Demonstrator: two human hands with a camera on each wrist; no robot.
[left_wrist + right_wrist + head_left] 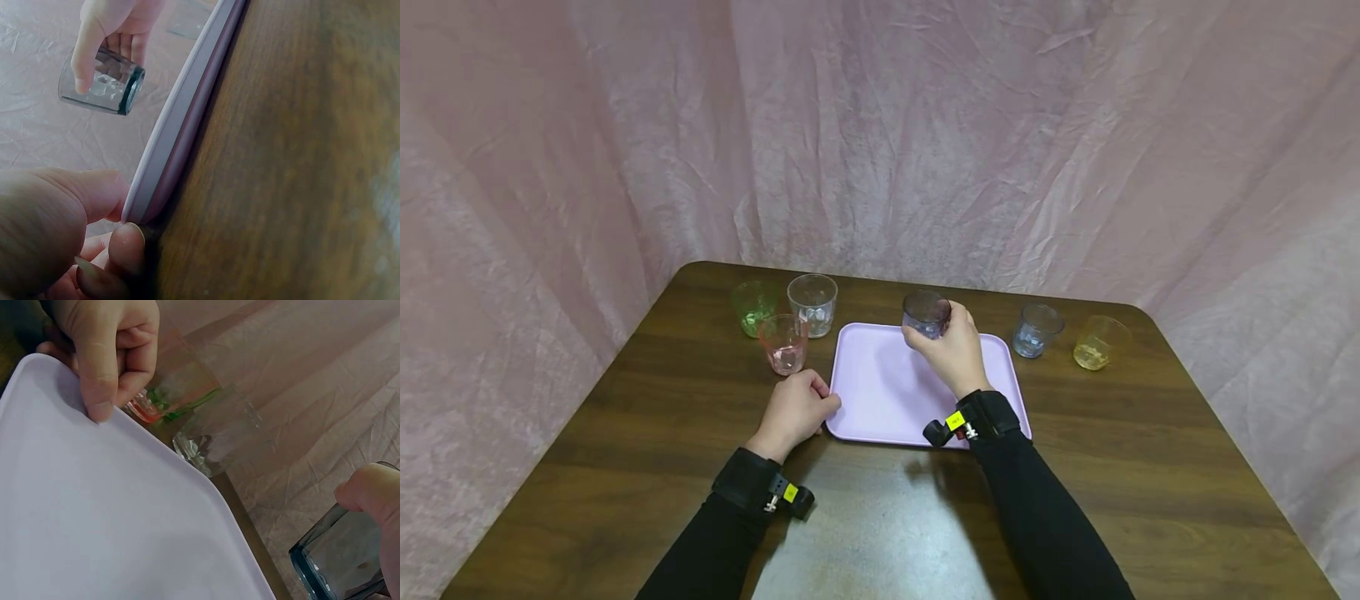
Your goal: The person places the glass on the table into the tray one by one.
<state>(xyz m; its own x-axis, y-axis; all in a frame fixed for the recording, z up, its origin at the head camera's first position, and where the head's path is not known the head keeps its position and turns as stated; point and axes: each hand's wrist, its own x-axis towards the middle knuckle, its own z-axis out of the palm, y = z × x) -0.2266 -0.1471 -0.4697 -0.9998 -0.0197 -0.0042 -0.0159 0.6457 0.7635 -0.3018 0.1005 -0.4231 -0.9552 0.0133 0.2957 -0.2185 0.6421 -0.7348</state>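
Note:
A dark grey glass (922,317) is held in my right hand (953,350), thumb on one side and fingers round the other. In the left wrist view this glass (103,81) hangs above the tray, apart from it. The lilac tray (880,392) lies flat on the table. My left hand (797,410) pinches the tray's left rim near its front corner; the thumb (100,400) lies on top of the rim in the right wrist view, with curled fingers beneath. Closest to the left hand among the glasses is a pink glass (785,346).
Beside the pink glass stand a green glass (754,308) and a clear glass (812,304). Right of the tray are a blue glass (1036,331) and a yellow glass (1101,342). The brown wooden table (647,433) ends at a pink curtain (880,150).

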